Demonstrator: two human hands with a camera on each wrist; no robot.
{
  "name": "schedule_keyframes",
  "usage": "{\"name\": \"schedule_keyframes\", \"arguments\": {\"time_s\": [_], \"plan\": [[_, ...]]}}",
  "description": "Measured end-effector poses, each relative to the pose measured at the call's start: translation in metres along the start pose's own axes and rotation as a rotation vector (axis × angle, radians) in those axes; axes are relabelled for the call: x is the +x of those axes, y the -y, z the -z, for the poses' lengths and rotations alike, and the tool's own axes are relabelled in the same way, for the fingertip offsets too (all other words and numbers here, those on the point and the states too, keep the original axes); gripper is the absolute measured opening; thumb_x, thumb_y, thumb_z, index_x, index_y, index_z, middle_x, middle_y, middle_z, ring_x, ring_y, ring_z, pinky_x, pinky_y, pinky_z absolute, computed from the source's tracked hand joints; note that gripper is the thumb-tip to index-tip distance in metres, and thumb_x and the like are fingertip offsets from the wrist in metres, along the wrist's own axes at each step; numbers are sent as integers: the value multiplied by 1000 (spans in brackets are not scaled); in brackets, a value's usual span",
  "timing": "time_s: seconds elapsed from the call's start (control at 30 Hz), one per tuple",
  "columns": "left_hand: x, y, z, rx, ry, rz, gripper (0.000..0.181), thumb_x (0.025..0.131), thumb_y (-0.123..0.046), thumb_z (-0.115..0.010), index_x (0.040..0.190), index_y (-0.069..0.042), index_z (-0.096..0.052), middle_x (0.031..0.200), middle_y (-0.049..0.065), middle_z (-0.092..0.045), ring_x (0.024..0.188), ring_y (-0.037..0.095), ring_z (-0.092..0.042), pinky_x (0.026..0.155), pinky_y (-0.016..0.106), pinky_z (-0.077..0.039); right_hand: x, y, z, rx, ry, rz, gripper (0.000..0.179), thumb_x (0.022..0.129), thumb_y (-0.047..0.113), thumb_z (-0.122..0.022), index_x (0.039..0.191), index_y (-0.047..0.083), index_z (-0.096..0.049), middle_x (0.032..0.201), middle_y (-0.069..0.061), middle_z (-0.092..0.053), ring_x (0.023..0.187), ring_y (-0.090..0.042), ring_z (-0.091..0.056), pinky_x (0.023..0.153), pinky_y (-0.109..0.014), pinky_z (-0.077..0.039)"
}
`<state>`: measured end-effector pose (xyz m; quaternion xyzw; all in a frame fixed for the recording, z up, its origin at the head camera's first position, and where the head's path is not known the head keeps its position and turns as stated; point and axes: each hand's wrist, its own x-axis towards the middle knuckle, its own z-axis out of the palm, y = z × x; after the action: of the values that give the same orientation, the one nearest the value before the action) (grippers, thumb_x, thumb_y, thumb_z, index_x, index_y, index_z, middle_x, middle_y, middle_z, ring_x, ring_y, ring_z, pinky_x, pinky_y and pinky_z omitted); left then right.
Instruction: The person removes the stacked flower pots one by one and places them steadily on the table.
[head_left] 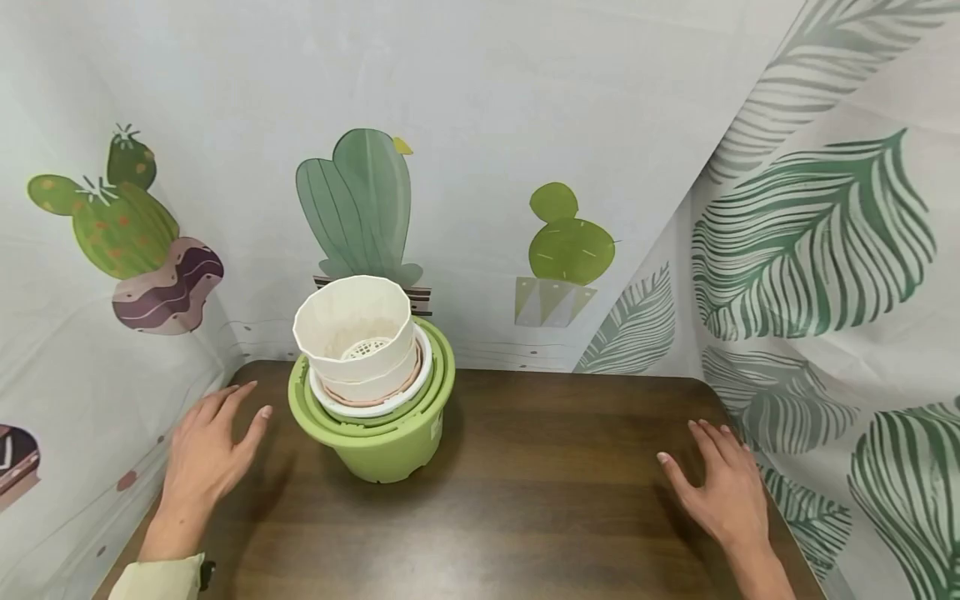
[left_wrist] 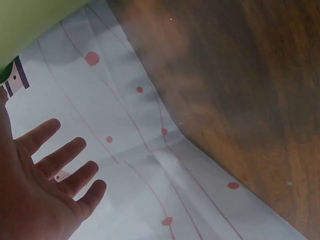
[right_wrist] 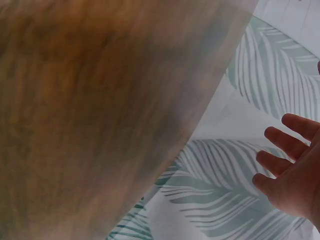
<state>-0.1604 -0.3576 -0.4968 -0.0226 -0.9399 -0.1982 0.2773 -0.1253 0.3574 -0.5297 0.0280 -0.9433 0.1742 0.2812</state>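
Observation:
A nested stack of plant pots stands at the back left of the table. Outermost is a green pot (head_left: 390, 454); inside it sit another green rim, a white pot (head_left: 423, 367), a pinkish rim and, on top, a cream faceted pot (head_left: 360, 375) with drainage holes in its bottom. My left hand (head_left: 206, 450) is left of the stack, apart from it, with fingers spread and nothing held; the left wrist view shows its fingers loosely extended. Over the table's right edge, far from the pots, my right hand (head_left: 716, 483) has its fingers relaxed and holds nothing.
The dark brown wooden table (head_left: 555, 475) has rounded back corners. A white cloth backdrop (head_left: 480, 167) printed with cacti rises behind it and along the left. On the right hangs a leaf-printed cloth (head_left: 817, 250), close to the table's edge.

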Motion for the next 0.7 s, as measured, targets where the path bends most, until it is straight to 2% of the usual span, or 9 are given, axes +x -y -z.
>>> {"name": "schedule_keyframes", "arguments": {"time_s": [0.33, 0.5, 0.7], "plan": [[2, -14, 6, -18, 41, 60, 51, 106, -43, -59, 150, -17, -60, 148, 19, -57, 134, 52, -48, 99, 75, -30, 8, 17, 5, 40, -23, 27, 70, 87, 41, -85, 141, 1, -64, 138, -24, -64, 135, -53, -51, 120, -66, -29], [3, -20, 9, -49, 35, 49, 48, 108, -40, -58, 149, -15, -61, 147, 20, -58, 133, 53, -49, 99, 75, -30, 15, 28, 8, 57, -29, 48, 70, 87, 40, -85, 141, 1, -65, 139, -23, -64, 134, -53, -52, 122, -63, -27], [4, -27, 10, -98, 8, 12, 44, 109, -34, -57, 147, -12, -62, 142, 22, -62, 129, 53, -53, 98, 72, -34, 21, 41, 10, 84, -36, 86, 68, 86, 36, -86, 140, 0, -65, 140, -22, -64, 134, -53, -52, 120, -67, -29]]}}
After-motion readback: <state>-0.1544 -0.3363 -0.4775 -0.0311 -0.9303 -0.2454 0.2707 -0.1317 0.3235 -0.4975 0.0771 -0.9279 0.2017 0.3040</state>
